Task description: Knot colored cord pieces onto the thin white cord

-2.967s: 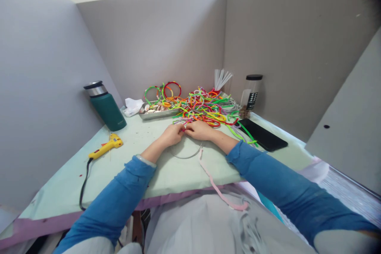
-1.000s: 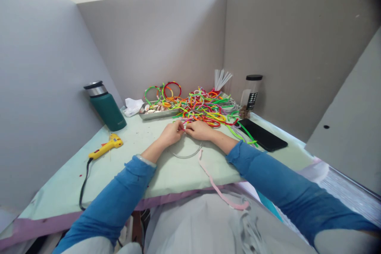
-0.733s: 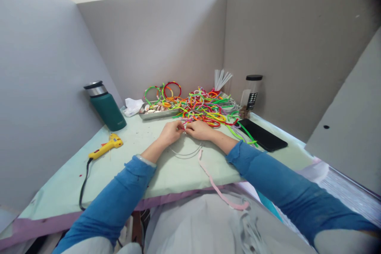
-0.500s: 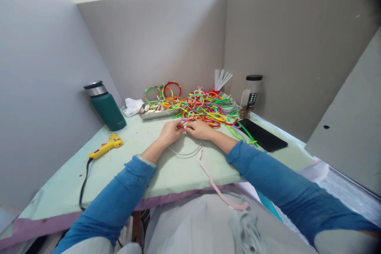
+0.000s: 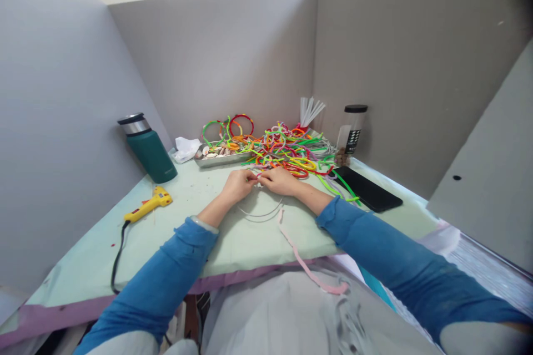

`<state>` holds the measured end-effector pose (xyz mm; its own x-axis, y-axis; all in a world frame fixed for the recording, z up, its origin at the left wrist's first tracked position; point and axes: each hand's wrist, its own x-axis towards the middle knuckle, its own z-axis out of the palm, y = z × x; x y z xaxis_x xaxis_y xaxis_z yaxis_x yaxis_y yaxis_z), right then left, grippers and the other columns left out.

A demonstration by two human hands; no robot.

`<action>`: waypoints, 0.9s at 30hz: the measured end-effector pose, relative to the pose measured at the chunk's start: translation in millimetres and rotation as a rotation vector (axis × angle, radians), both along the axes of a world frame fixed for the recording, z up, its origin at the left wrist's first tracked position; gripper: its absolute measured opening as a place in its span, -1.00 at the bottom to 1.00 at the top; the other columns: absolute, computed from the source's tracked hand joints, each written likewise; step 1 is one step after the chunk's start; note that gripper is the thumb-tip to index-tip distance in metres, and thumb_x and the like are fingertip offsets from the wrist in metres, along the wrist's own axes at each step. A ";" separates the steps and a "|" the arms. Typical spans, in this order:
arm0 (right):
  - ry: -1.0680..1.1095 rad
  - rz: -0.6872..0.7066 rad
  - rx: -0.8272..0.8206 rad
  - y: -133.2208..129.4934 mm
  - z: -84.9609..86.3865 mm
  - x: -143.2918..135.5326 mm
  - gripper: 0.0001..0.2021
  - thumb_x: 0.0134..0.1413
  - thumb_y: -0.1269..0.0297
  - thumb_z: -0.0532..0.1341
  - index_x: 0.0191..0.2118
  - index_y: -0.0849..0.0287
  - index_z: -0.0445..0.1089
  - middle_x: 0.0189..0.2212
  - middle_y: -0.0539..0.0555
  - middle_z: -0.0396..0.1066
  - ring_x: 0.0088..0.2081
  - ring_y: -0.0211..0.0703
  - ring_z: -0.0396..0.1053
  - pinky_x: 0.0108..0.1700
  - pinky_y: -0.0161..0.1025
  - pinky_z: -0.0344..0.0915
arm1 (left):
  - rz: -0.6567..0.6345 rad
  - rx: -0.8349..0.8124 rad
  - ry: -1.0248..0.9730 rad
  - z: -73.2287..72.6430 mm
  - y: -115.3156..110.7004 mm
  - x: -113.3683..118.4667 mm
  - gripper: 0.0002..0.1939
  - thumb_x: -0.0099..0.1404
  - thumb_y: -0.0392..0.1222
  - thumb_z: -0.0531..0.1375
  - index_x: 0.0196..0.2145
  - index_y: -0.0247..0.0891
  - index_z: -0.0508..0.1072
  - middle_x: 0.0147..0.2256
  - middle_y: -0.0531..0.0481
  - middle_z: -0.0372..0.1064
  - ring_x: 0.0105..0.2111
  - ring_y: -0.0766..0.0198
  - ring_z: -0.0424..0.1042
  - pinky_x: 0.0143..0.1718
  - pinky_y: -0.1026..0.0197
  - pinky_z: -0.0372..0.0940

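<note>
My left hand (image 5: 240,184) and my right hand (image 5: 278,181) meet above the table, fingertips nearly touching in a close pinch. Between them shows a short bit of pink pipe cleaner (image 5: 259,176), mostly hidden by the fingers. A thin wire hoop (image 5: 261,215) curves toward me below both hands; where its upper part runs is covered. Closer to me, a pale pink fuzzy strip (image 5: 296,252) trails from the tabletop over the edge onto my lap. Just beyond my fingers lies a tangled heap of bright pipe cleaners (image 5: 287,147).
A metal tray (image 5: 225,162) of shells stands behind my left hand, with coloured hoops (image 5: 214,132) above it. To the left are a yellow glue gun (image 5: 147,205) with its cord and a green bottle (image 5: 152,155). On the right lie a black phone (image 5: 368,188) and a clear jar (image 5: 351,136).
My fingertips have shifted slightly around the pink pipe cleaner, and less of it shows beyond them. The wire hoop has barely moved.
</note>
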<state>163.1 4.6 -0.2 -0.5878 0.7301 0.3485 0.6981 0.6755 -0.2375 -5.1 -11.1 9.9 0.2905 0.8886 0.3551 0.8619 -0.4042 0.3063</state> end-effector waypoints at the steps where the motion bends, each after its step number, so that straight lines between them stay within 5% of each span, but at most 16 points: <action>1: 0.000 0.000 -0.002 -0.1 0.1 0.1 -0.66 0.16 0.21 -0.05 -0.30 0.20 0.45 -0.36 0.06 0.46 -0.38 -0.26 0.29 -0.41 -0.37 -0.01 | 0.000 0.003 0.007 -0.1 0.1 -0.1 -0.79 0.12 -0.21 0.13 -0.35 -0.26 0.55 -0.36 -0.05 0.49 -0.38 0.24 0.39 -0.31 0.27 0.22; 27: 0.055 0.013 -0.040 4.0 -2.4 -0.9 -0.65 0.19 0.18 -0.04 -0.35 0.19 0.45 -0.38 0.05 0.46 -0.36 -0.24 0.33 -0.37 -0.37 0.07 | -0.026 0.047 0.086 -3.9 5.0 -3.0 -0.78 0.16 -0.18 0.12 -0.32 -0.22 0.55 -0.29 -0.05 0.45 -0.28 0.23 0.39 -0.22 0.26 0.24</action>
